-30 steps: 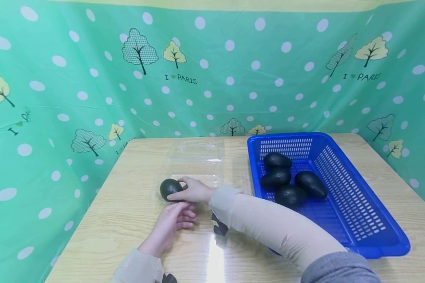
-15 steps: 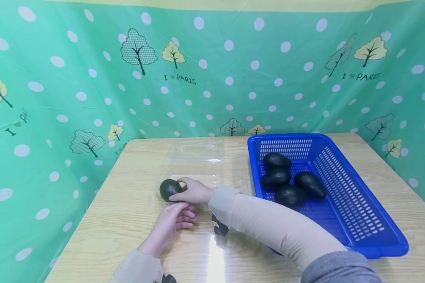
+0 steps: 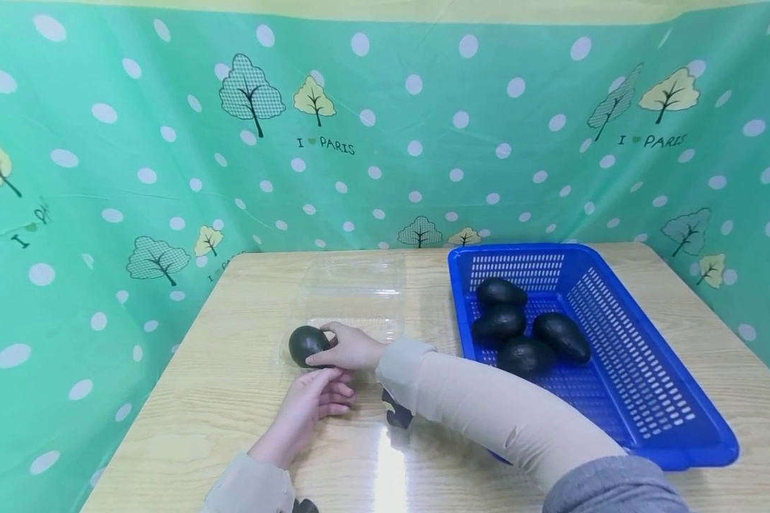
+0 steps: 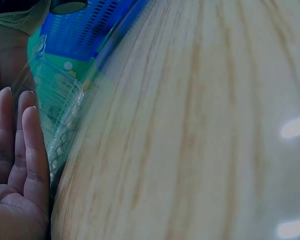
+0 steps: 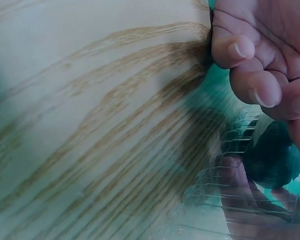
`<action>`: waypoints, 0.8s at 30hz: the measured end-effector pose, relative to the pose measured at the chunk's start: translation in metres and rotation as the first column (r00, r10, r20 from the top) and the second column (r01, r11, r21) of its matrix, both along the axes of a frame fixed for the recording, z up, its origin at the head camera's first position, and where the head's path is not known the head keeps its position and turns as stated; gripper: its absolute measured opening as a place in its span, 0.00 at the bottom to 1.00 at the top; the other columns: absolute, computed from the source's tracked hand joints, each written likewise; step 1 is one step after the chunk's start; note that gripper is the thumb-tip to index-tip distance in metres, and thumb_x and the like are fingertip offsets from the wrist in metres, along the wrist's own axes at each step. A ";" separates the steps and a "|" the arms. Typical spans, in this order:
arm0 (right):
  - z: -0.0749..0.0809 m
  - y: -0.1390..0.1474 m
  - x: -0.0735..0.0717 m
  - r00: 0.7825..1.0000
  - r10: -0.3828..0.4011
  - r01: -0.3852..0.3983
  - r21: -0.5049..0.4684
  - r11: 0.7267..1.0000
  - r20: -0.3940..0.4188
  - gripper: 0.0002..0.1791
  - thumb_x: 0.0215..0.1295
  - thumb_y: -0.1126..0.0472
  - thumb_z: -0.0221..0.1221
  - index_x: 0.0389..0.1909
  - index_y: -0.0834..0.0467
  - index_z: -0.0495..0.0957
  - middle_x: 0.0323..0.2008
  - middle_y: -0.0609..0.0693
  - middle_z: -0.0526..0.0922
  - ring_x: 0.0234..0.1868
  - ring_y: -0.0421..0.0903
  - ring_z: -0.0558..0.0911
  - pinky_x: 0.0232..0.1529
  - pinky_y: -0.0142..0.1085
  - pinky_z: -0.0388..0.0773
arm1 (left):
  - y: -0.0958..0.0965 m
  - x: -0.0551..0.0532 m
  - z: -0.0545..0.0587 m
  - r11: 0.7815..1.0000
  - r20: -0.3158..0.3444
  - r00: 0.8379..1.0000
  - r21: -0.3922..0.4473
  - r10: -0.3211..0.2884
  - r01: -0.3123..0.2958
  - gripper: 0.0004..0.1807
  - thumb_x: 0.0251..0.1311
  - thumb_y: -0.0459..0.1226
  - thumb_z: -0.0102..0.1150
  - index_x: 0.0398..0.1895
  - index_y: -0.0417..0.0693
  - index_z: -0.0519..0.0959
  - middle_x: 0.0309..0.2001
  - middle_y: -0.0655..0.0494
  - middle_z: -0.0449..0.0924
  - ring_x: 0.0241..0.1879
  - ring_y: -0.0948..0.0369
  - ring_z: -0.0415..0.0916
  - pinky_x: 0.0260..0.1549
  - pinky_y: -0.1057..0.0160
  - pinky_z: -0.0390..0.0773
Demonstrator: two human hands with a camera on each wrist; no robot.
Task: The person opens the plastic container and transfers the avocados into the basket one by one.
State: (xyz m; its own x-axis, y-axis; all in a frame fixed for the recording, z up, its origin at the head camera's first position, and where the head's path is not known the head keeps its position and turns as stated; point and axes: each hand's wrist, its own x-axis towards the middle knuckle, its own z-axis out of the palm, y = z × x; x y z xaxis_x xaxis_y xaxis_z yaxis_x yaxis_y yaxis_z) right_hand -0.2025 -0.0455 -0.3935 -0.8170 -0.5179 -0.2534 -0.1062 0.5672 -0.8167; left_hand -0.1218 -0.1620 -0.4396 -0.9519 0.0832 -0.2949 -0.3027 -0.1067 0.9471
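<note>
A dark avocado (image 3: 308, 346) lies at the front left of a clear plastic clamshell container (image 3: 353, 288), whose lid stands folded back. My right hand (image 3: 353, 347) grips the avocado from its right side, thumb below and fingers above. Just in front of the container my left hand (image 3: 304, 405) rests with loosely bent fingers and holds nothing. The left wrist view shows that left hand (image 4: 22, 165) palm up beside the container wall (image 4: 60, 95). In the right wrist view the dark avocado (image 5: 272, 157) is partly covered by hands and clear plastic.
A blue perforated basket (image 3: 654, 342) stands on the right of the wooden table (image 3: 205, 385). Several more avocados (image 3: 562, 336) lie inside it. My right sleeve (image 3: 488, 399) crosses in front of the basket's near left side. A green patterned curtain (image 3: 398, 128) surrounds the table.
</note>
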 end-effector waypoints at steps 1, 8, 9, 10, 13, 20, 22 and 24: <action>0.000 0.000 0.000 1.000 0.001 -0.001 -0.001 1.000 0.001 0.42 0.59 0.48 0.69 0.70 0.58 0.63 0.55 0.60 0.82 0.55 0.54 0.82 0.58 0.43 0.78 | 0.000 0.000 0.000 1.000 -0.001 1.000 0.000 0.002 -0.002 0.11 0.69 0.40 0.51 0.35 0.45 0.81 0.26 0.59 0.84 0.31 0.60 0.84 0.34 0.63 0.86; 0.000 -0.004 -0.002 1.000 0.001 -0.001 -0.012 1.000 0.002 0.42 0.58 0.49 0.70 0.71 0.56 0.64 0.56 0.60 0.81 0.57 0.54 0.81 0.61 0.45 0.76 | 0.000 0.000 0.000 1.000 0.000 1.000 -0.009 0.009 -0.009 0.11 0.68 0.39 0.51 0.35 0.44 0.81 0.26 0.58 0.84 0.30 0.61 0.83 0.34 0.64 0.85; 0.000 -0.004 -0.003 1.000 0.003 -0.003 -0.012 1.000 -0.003 0.42 0.58 0.49 0.70 0.71 0.56 0.64 0.56 0.60 0.81 0.57 0.54 0.81 0.62 0.44 0.76 | 0.000 0.000 0.000 1.000 0.001 1.000 -0.009 0.007 -0.007 0.11 0.68 0.39 0.51 0.35 0.45 0.81 0.26 0.58 0.84 0.30 0.61 0.83 0.34 0.64 0.85; 0.000 -0.005 -0.003 1.000 0.006 -0.006 -0.007 1.000 -0.010 0.42 0.57 0.49 0.70 0.71 0.55 0.64 0.56 0.60 0.82 0.57 0.53 0.81 0.62 0.44 0.76 | 0.001 0.000 0.001 1.000 0.006 1.000 -0.008 0.008 -0.008 0.11 0.68 0.39 0.51 0.34 0.45 0.81 0.26 0.58 0.84 0.30 0.61 0.83 0.34 0.64 0.85; 0.000 -0.005 -0.004 0.999 0.021 -0.021 0.008 1.000 -0.032 0.43 0.57 0.47 0.70 0.71 0.54 0.64 0.56 0.58 0.82 0.58 0.52 0.81 0.62 0.43 0.76 | 0.001 0.000 0.001 1.000 0.007 1.000 -0.009 0.002 -0.002 0.11 0.69 0.39 0.50 0.35 0.45 0.81 0.26 0.59 0.84 0.30 0.61 0.83 0.34 0.63 0.85; -0.001 -0.009 -0.002 0.996 0.017 -0.014 0.036 0.999 -0.087 0.44 0.55 0.43 0.70 0.70 0.55 0.64 0.57 0.57 0.82 0.57 0.51 0.81 0.59 0.41 0.77 | 0.000 0.000 0.001 1.000 0.000 1.000 -0.007 0.004 -0.004 0.11 0.69 0.38 0.49 0.36 0.44 0.81 0.26 0.59 0.83 0.30 0.60 0.84 0.34 0.62 0.86; -0.002 -0.011 -0.001 0.995 0.008 -0.003 0.049 0.999 -0.102 0.44 0.55 0.42 0.70 0.69 0.55 0.65 0.57 0.57 0.81 0.57 0.51 0.81 0.59 0.40 0.77 | 0.000 0.000 0.001 1.000 -0.004 1.000 -0.006 -0.001 0.001 0.12 0.69 0.38 0.48 0.37 0.44 0.81 0.26 0.59 0.83 0.30 0.60 0.84 0.35 0.62 0.86; -0.004 -0.013 -0.001 0.992 0.006 0.002 0.063 0.998 -0.127 0.43 0.55 0.42 0.70 0.68 0.56 0.66 0.57 0.57 0.81 0.57 0.51 0.81 0.58 0.40 0.78 | -0.001 0.001 0.001 1.000 -0.008 1.000 -0.009 -0.010 0.010 0.12 0.69 0.37 0.46 0.39 0.44 0.81 0.27 0.59 0.83 0.31 0.61 0.84 0.35 0.63 0.86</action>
State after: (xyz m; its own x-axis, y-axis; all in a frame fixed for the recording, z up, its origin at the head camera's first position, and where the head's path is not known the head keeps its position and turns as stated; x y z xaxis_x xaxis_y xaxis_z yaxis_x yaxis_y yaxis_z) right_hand -0.2036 -0.0583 -0.3979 -0.8438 -0.5055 -0.1800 -0.2077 0.6170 -0.7590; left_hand -0.1209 -0.1633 -0.4388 -0.9533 0.0905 -0.2881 -0.2962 -0.0950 0.9504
